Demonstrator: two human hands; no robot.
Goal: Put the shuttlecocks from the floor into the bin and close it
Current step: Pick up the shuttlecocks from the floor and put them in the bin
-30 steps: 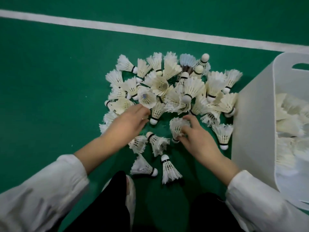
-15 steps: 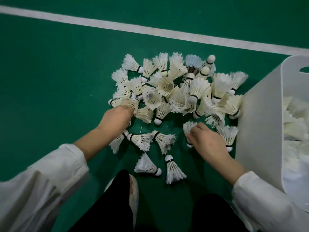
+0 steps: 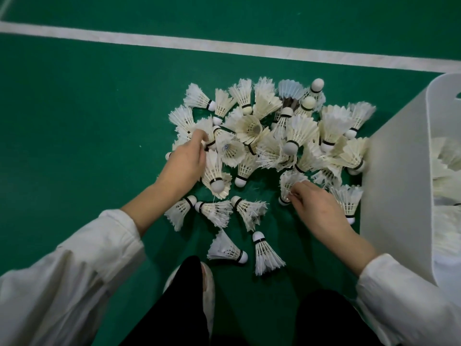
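Several white feather shuttlecocks form a pile (image 3: 274, 136) on the green floor. Three lie in a row below it (image 3: 217, 211), and two more sit nearer my feet (image 3: 264, 255). The white plastic bin (image 3: 394, 196) stands open at the right with shuttlecocks inside (image 3: 446, 171). My left hand (image 3: 184, 163) is on the pile's left edge, fingers curled around a shuttlecock there. My right hand (image 3: 316, 208) is close to the bin's wall and pinches one shuttlecock (image 3: 287, 183) by its feathers.
A white court line (image 3: 224, 47) crosses the floor behind the pile. My dark trouser legs and a pale shoe (image 3: 208, 283) are at the bottom centre, just below the nearest shuttlecocks. Bare green floor lies to the left.
My left hand has moved up along the pile's left edge and closed on a shuttlecock. My right hand has stayed near the bin, still holding its shuttlecock.
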